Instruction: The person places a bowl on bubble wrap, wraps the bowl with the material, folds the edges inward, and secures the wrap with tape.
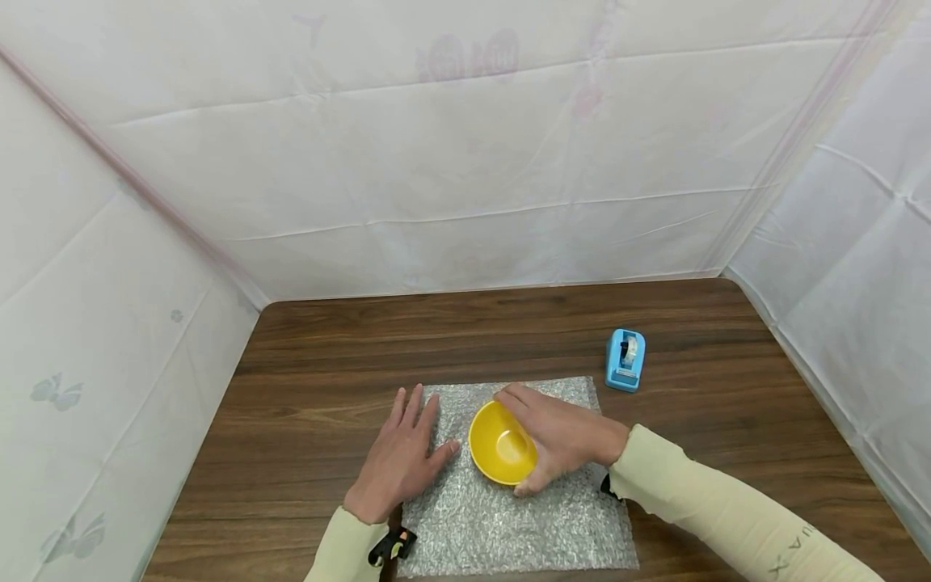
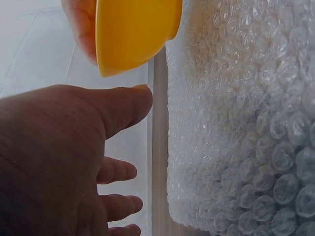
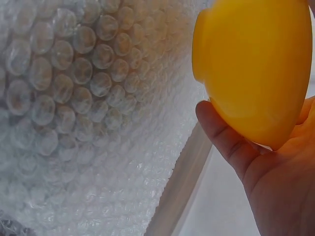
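Observation:
A round yellow bowl [image 1: 503, 443] sits upright over the sheet of bubble wrap [image 1: 509, 529], its mouth facing up. My right hand [image 1: 556, 428] grips its right side, thumb near the front and fingers at the far rim. From the right wrist view, a digit of the right hand [image 3: 275, 177] lies against the outside of the bowl [image 3: 256, 73]. Whether the bowl's foot touches the wrap I cannot tell. Fingers spread, my left hand [image 1: 400, 461] is at the sheet's left edge and holds nothing. The left thumb points towards the bowl but stays apart from it.
A light blue tape dispenser [image 1: 625, 360] stands on the dark wooden table [image 1: 327, 347], beyond the sheet's far right corner. White sheeting [image 1: 436, 162] hangs along the back and both sides of the table. Each wrist wears a dark strap.

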A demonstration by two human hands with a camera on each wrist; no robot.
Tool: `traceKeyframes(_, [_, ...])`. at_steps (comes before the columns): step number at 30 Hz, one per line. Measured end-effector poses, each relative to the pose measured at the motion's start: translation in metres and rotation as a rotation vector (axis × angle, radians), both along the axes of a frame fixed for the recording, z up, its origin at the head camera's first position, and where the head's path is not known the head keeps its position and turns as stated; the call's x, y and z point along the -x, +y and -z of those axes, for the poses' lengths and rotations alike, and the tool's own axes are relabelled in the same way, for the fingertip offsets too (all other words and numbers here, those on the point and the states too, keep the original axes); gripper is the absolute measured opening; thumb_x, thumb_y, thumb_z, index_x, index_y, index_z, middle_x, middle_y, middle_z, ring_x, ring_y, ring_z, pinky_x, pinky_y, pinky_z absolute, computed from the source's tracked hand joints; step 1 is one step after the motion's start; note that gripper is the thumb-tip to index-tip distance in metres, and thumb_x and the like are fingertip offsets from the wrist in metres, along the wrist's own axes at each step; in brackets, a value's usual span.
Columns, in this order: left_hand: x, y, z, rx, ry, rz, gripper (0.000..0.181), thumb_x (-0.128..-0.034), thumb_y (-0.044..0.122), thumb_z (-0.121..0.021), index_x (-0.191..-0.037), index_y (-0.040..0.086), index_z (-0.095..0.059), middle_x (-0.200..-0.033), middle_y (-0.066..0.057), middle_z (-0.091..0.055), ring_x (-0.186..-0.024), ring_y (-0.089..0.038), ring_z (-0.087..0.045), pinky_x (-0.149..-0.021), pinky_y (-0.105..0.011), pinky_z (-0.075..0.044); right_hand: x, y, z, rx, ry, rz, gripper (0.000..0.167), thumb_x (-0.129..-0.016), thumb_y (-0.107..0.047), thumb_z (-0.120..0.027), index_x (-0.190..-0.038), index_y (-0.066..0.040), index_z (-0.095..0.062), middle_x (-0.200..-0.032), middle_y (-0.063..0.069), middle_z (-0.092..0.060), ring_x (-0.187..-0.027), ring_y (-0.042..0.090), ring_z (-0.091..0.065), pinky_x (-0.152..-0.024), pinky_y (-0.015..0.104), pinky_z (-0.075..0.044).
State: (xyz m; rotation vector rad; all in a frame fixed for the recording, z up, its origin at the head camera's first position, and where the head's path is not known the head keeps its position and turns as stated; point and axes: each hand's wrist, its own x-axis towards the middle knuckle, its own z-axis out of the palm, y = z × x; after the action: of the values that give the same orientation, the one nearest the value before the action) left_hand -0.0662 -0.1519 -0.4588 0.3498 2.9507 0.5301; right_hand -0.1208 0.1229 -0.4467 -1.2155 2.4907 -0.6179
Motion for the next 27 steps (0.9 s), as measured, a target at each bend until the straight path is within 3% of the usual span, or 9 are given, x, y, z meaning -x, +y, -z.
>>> traceKeyframes(17, [0.000, 0.001, -0.001, -0.006, -0.037, 0.002, 0.077, -0.0996, 0.045, -0.067, -0.157, 0.001, -0.042, -0.169, -0.027, -0.028, -0.158, -0.050, -0.022, -0.125, -0.063, -0.030, -0.003, 0.000, 0.008, -0.017, -0.017, -0.004, 0.123, -0.067, -0.063, -0.087, -0.158, 0.000, -0.034, -0.155, 0.008, -0.046, -0.133, 0.017, -0.052, -0.117, 0.041, -0.048])
traceKeyframes(27, [-0.001, 0.000, 0.001, -0.014, -0.036, 0.007, 0.075, -0.1000, 0.044, -0.066, -0.157, 0.002, -0.042, -0.169, -0.027, -0.028, -0.158, -0.050, -0.022, -0.125, -0.063, -0.030, -0.004, 0.001, 0.011, -0.027, -0.028, 0.008, 0.123, -0.066, -0.066, -0.086, -0.158, -0.003, -0.034, -0.153, 0.005, -0.046, -0.130, 0.014, -0.052, -0.115, 0.039, -0.049])
